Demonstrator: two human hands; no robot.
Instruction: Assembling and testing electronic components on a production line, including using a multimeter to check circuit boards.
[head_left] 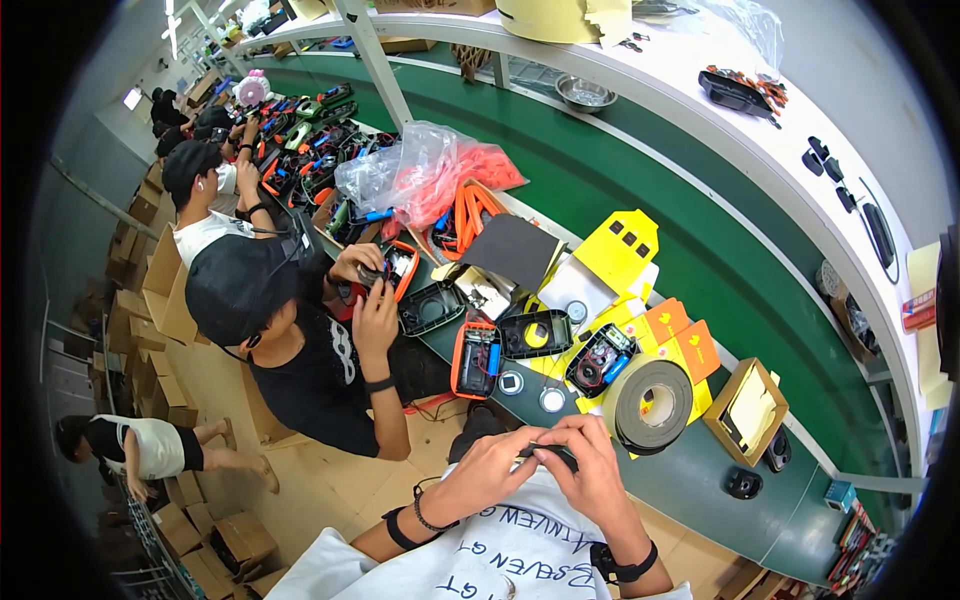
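Close to my chest, my left hand (490,468) and my right hand (588,468) meet with fingertips pinched on a small black piece (556,457). Fingers cover much of it, so its exact kind cannot be made out. Just beyond them on the bench lie two round silver-rimmed parts (551,399). A black and orange housing (476,358) holds a blue cylinder. Next to it rests a black shell with a yellow disc (537,333). Farther right is an open black housing with a circuit board and blue battery (602,360), beside a thick roll of grey tape (648,405).
A cardboard box (748,410) and small black parts (744,483) are on the green bench (690,490) at right. Yellow sheets (618,250) and plastic bags (430,175) lie farther back. A co-worker (310,340) sits close at left; a white shelf (690,110) overhangs the far side.
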